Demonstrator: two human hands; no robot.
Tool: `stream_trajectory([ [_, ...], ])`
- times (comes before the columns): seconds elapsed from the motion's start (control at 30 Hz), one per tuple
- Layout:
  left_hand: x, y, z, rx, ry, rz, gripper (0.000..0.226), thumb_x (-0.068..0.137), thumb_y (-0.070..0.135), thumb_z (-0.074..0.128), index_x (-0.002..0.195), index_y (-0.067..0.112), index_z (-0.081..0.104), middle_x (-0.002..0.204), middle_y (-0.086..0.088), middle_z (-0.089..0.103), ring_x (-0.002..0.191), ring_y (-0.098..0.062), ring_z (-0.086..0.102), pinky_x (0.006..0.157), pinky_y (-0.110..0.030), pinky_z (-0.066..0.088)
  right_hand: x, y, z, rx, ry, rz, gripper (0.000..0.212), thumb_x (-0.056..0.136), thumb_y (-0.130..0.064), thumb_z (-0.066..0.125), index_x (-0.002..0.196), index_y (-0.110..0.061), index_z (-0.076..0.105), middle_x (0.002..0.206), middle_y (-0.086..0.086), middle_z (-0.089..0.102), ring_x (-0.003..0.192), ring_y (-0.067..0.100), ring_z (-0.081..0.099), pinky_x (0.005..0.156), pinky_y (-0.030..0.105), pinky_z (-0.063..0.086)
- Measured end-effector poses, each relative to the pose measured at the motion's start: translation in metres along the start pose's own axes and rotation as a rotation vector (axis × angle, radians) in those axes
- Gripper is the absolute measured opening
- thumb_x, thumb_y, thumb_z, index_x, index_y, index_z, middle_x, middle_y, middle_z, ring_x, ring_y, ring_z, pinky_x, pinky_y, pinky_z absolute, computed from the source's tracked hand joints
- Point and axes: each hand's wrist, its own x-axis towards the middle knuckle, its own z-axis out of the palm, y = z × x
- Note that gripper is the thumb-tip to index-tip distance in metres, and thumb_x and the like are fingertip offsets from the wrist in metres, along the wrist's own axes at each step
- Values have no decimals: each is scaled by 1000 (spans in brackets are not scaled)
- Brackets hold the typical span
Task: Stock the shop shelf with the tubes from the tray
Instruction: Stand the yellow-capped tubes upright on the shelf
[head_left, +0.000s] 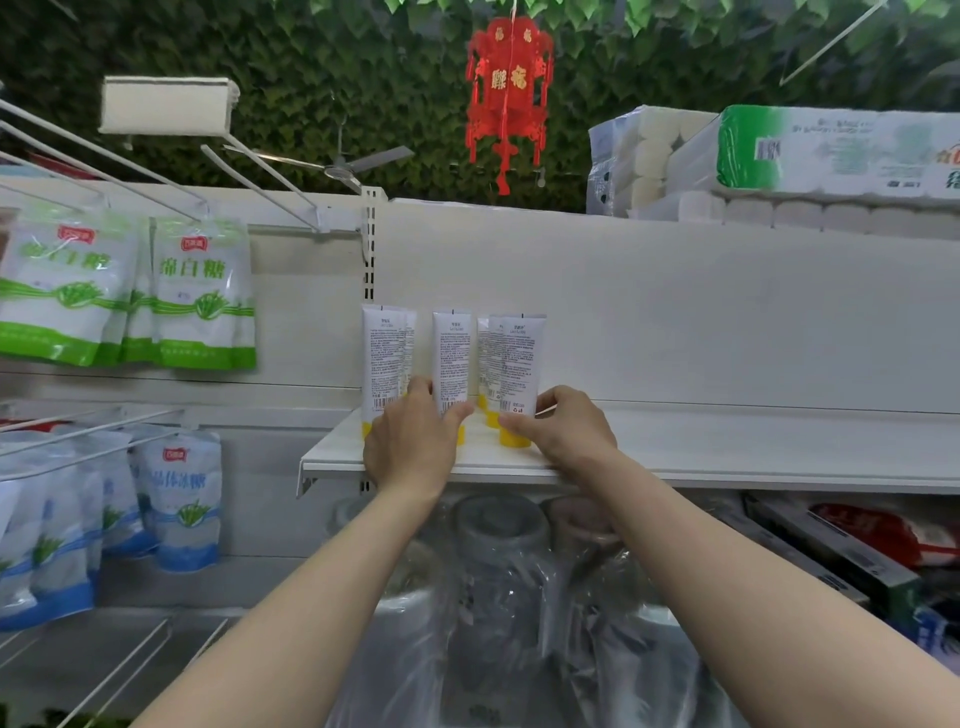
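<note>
Five tubes cap-down; left hand grips the middle tube, right hand pinches the three-o'clock tube (print illegible); 绵白糖 bags at nine o'clock.

1. Red paper lantern hangs top centre, against a green leaf wall.
2. Green-white sugar bags on wire hooks, left.
3. Blue-white bags below them.
4. Toilet roll packs stacked top right.
5. Plastic-wrapped jars bottom centre.
6. Boxes lower right.

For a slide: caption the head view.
Left hand grips the middle tube, right hand the rightmost tube, both cap-down on the shelf.
</note>
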Motion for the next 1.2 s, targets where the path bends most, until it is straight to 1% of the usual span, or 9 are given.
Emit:
stream_trajectory([
  [0.2, -1, 0, 0, 31, -9, 5, 39, 90, 56, 54, 111, 23, 58, 108, -4, 66, 99, -31, 61, 67, -34, 37, -1, 1, 1, 5, -1, 8, 50, 70, -62, 76, 100, -27, 57, 100, -11, 68, 92, 12, 63, 81, 36, 51],
  [0.33, -2, 1, -2, 45, -18, -2, 40, 91, 55, 53, 114, 23, 57, 110, -5, 65, 100, -31, 60, 67, -35, 37, -1, -2, 0, -4, -8, 16, 50, 70, -62, 76, 100, -27, 56, 101, -10, 68, 92, 13, 63, 79, 34, 50],
  [0.43, -2, 2, -4, 39, -37, -13, 45, 90, 55, 56, 118, 20, 56, 113, -7, 67, 102, -33, 61, 70, -36, 40, -5, -4, -5, 29, -29, 16, 55, 72, -58, 78, 109, -25, 54, 108, -6, 68, 97, 15, 63, 83, 35, 50],
  [0.53, -10, 4, -11, -46, -15, -40, 59, 85, 53, 64, 127, 16, 46, 121, -8, 65, 109, -36, 59, 80, -40, 45, -16, -1, -22, 83, -38, 6, 68, 74, -54, 78, 125, -21, 48, 119, -1, 62, 108, 18, 59, 94, 35, 48],
  [0.67, -36, 22, -21, -109, 79, -8, 66, 80, 49, 71, 129, 15, 42, 130, -8, 58, 119, -31, 52, 87, -43, 44, -36, 23, -64, 94, -28, -32, 66, 77, -50, 77, 129, -22, 48, 127, 5, 59, 113, 21, 58, 100, 37, 45],
  [0.77, -62, 59, -23, -79, 110, 26, 67, 81, 51, 70, 132, 16, 44, 130, -8, 54, 121, -30, 47, 92, -42, 42, -50, 54, -109, 109, 3, -34, 62, 78, -50, 75, 129, -26, 48, 128, 7, 58, 111, 21, 58, 98, 37, 46],
  [0.87, -94, 107, -12, -39, 58, 60, 69, 82, 54, 66, 136, 19, 41, 133, -8, 52, 124, -28, 45, 98, -40, 39, -66, 93, -160, 65, 61, -38, 60, 77, -52, 74, 127, -31, 51, 125, 6, 59, 112, 21, 57, 97, 39, 48],
  [1.03, -174, 211, 36, -21, -99, 125, 66, 85, 61, 56, 137, 22, 42, 138, -7, 46, 127, -27, 39, 101, -38, 36, -106, 185, -270, -96, 138, -35, 57, 79, -57, 67, 127, -30, 54, 124, 8, 62, 120, 27, 53, 99, 47, 47],
  [1.2, -272, 309, 90, -12, -295, 214, 66, 86, 65, 50, 136, 22, 44, 138, -9, 45, 125, -29, 40, 97, -42, 40, -165, 290, -377, -371, 171, 73, 66, 77, -70, 59, 130, -30, 53, 119, 8, 64, 115, 32, 53, 95, 44, 48],
])
